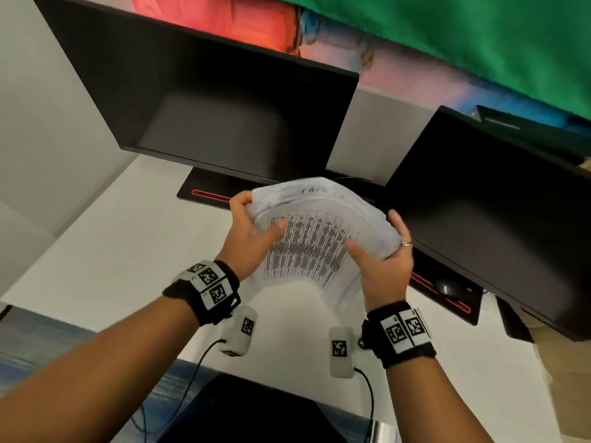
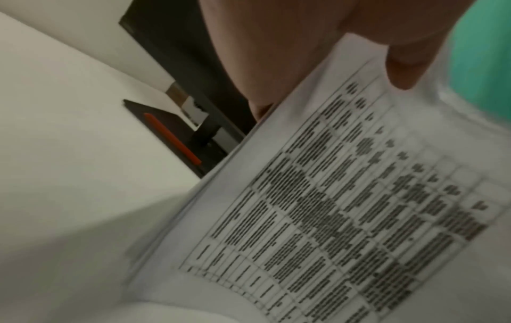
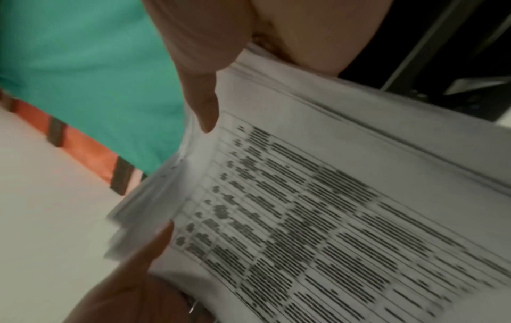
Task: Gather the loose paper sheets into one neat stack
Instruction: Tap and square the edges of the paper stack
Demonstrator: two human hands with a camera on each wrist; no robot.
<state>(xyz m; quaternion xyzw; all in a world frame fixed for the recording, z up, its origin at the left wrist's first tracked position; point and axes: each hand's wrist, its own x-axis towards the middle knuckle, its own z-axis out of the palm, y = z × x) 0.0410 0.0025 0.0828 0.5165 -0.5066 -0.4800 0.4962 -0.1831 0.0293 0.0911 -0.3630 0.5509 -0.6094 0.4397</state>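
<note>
A bundle of printed paper sheets [image 1: 313,241], its top page a table of dark text, is held up over the white desk [image 1: 105,251]. It bows upward in the middle and its far edges are fanned unevenly. My left hand [image 1: 252,228] grips the left edge, thumb on the top page. My right hand [image 1: 383,260], wearing a ring, grips the right edge with its thumb on top too. The left wrist view shows the sheets [image 2: 331,207] blurred under my thumb [image 2: 401,65]. In the right wrist view the sheets [image 3: 331,207] show several layered edges.
Two dark monitors [image 1: 224,100] [image 1: 499,212] stand behind the papers, on bases with red stripes [image 1: 211,195]. A black mouse [image 1: 447,287] lies on the right base. A green cloth [image 1: 479,36] hangs behind. Something black [image 1: 256,414] sits below the desk's front edge.
</note>
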